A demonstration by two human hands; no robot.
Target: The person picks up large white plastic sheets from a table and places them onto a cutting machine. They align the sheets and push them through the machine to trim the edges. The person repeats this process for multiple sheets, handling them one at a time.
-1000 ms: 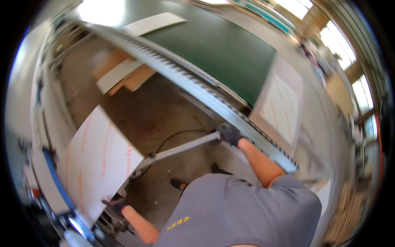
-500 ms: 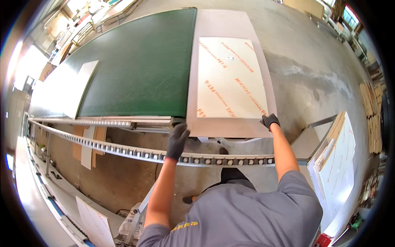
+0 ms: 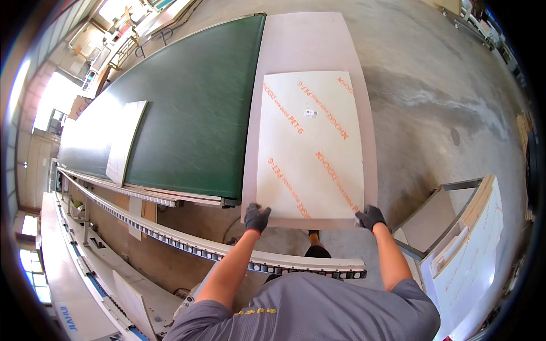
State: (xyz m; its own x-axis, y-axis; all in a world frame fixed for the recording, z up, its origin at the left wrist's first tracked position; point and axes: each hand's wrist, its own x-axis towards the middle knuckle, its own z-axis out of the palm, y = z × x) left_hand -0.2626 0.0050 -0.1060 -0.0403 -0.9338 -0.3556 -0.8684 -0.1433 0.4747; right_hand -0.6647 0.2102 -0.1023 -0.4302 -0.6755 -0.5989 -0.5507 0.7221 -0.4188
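Note:
A large white panel (image 3: 310, 148) with orange print and a small label lies flat on a pale pinkish tabletop (image 3: 301, 42). Its near edge almost reaches the near edge of that top. My gloved left hand (image 3: 256, 217) is closed at the panel's near left corner. At the near right corner, my gloved right hand (image 3: 371, 217) grips the edge with its fingers bent. The undersides of both grips are hidden.
Left of the tabletop is a green conveyor belt (image 3: 193, 108) bearing a narrow pale board (image 3: 126, 142). A roller rail (image 3: 227, 245) curves between me and the belt. Boards (image 3: 463, 244) lean on a metal frame at right. Another panel (image 3: 133, 301) stands at lower left.
The white panel has slid toward me across the tabletop. My left hand has come from beside the belt's corner to the panel's left corner; my right hand has stayed at its right corner.

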